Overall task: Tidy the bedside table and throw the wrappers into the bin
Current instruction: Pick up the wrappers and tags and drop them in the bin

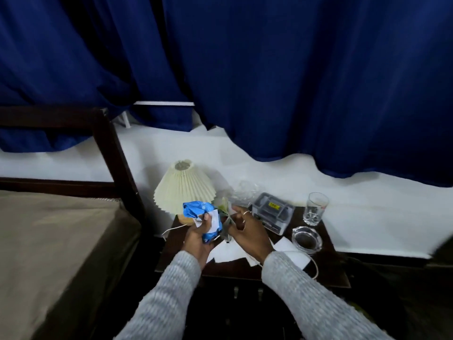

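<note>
Blue wrapper (196, 212) in left hand (198, 238) — above bedside table (328, 266)

The crumpled blue plastic wrapper (196, 212) and the pale green wrapper (224, 205) were observed as glossy film. The cream pleated lampshade (183, 190) appeared matt. The dark wooden bedside table (328, 268) was smooth. The clear glass tumbler (316, 208) and the clear glass ashtray (306, 239) were glossy. The grey knitted sleeves (306, 290) appeared rough.
</note>
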